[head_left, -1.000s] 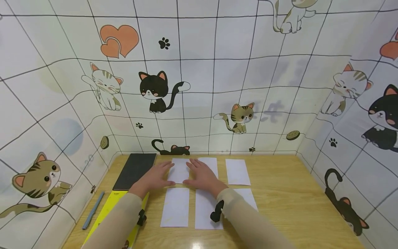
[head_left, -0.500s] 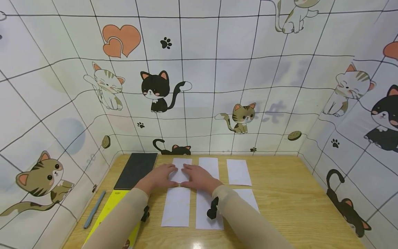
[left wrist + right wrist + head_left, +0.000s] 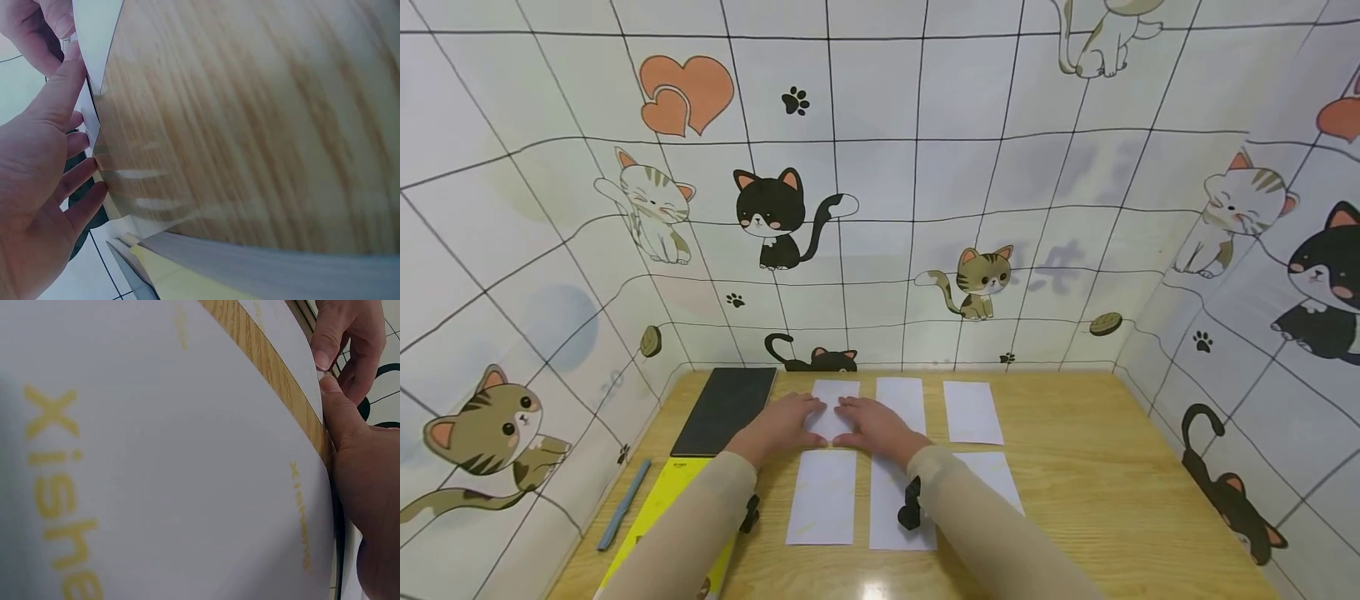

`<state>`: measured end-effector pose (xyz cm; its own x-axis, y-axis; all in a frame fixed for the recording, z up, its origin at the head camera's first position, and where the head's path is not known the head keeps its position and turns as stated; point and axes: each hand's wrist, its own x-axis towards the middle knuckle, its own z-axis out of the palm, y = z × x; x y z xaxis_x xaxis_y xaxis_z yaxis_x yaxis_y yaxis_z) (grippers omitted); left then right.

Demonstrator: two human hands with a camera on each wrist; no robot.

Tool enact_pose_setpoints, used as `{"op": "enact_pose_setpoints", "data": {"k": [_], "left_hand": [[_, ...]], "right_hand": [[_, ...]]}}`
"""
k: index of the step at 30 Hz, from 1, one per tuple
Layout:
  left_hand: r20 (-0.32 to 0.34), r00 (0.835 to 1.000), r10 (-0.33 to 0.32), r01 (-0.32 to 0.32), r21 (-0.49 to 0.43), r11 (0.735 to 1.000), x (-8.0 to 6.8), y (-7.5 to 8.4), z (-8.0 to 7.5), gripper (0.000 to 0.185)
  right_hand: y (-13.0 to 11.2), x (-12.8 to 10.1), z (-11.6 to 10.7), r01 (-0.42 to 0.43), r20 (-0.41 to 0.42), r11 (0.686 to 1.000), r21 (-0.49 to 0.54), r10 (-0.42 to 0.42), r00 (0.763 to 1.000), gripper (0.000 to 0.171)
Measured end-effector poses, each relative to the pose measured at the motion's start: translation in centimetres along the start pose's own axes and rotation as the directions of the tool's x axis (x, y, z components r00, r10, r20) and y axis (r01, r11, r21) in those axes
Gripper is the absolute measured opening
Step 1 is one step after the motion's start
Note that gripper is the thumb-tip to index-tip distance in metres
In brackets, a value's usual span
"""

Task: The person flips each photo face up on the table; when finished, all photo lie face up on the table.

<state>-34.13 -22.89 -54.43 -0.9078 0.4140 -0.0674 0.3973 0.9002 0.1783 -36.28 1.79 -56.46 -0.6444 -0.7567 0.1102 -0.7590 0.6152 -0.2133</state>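
Note:
Both hands are at the back-left white sheet of paper (image 3: 837, 390) in the head view. My left hand (image 3: 784, 427) lies along its left side, fingers mostly straight, with thumb and fingertips on the sheet. From the right, my right hand (image 3: 880, 427) reaches over the same sheet, fingertips on its surface. The two thumbs nearly meet at the sheet's near edge, as the left wrist view also shows beside the left thumb (image 3: 57, 94). In the right wrist view, a nearer white sheet (image 3: 175, 456) with yellow lettering fills most of the picture.
Other white sheets lie in two rows: back middle (image 3: 910, 400), back right (image 3: 973, 412), front left (image 3: 822, 500), front middle (image 3: 891, 529) and front right (image 3: 996, 475). On the left are a black flat board (image 3: 722, 412), a yellow book (image 3: 670, 500) and a grey-blue stick (image 3: 625, 504). Patterned walls enclose the table.
Over the first half second both hands drew closer together over the back-left sheet, the thumbs coming near each other. Since then they have held almost still.

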Motion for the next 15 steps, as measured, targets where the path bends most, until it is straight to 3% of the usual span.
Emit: {"op": "enact_pose_setpoints", "data": {"k": [15], "left_hand": [[-0.01, 1.0, -0.008, 0.008, -0.009, 1.0, 0.17, -0.78, 0.91, 0.079]], "right_hand": [[-0.22, -0.07, 0.1, -0.027, -0.023, 0.999, 0.03, 0.028, 0.999, 0.071]]}}
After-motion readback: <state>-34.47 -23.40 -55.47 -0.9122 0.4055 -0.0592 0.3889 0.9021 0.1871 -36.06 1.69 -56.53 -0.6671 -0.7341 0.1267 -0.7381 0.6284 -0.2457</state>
